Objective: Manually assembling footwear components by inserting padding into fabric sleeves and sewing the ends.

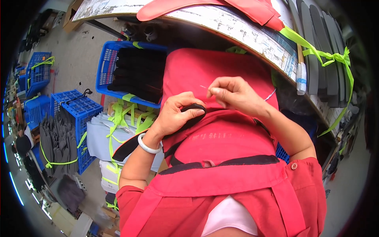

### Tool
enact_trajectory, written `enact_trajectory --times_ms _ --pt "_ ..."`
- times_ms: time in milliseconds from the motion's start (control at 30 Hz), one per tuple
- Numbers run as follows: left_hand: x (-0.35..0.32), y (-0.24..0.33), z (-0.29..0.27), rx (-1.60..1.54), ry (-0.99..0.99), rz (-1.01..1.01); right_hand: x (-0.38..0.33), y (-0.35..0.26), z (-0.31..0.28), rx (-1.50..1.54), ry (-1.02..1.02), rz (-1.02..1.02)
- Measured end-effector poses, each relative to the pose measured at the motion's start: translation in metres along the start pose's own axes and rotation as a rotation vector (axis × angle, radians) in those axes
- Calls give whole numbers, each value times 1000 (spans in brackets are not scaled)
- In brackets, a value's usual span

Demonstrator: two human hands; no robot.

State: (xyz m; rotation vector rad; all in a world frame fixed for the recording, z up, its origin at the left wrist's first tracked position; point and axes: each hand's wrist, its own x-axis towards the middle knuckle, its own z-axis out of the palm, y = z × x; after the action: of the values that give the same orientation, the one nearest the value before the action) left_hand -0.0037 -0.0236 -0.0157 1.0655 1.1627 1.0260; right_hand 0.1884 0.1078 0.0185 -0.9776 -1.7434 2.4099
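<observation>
Over my lap, my left hand [179, 112] pinches a black, flat, soft-looking piece [196, 106] between thumb and fingers. Its rounded end curls up by the thumb. A long black piece with a reddish edge [128, 147] sticks out past my left wrist; whether it is the same piece, I cannot tell. My right hand [233, 93] is raised a little to the right and apart from it, thumb and fingers curled together. Anything in that pinch is too small to make out. Beneath both hands lies red cloth [219, 65], and I wear a red apron [221, 177].
A blue crate [103, 69] of black pieces stands at my left. Beside it are grey-white stacked sheets [104, 136] with lime-green ties. More blue crates [73, 104] and grey bundles [59, 140] lie further left. Ahead, a worktable [221, 23] carries red material [177, 8] and upright grey pieces [325, 59].
</observation>
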Motion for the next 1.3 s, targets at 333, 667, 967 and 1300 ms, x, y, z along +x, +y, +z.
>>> enact_trajectory --times_ms 333,667,967,1300 --pt "0 2 1 56 0 -48 -17 -22 11 -525 -67 -31" --pt "-2 5 1 125 -8 -29 -20 -18 12 -697 -8 -95" --pt "-3 8 0 94 31 4 -20 -11 16 -619 118 -195" --pt "-2 3 2 136 9 -10 -19 2 19 -841 41 -262"
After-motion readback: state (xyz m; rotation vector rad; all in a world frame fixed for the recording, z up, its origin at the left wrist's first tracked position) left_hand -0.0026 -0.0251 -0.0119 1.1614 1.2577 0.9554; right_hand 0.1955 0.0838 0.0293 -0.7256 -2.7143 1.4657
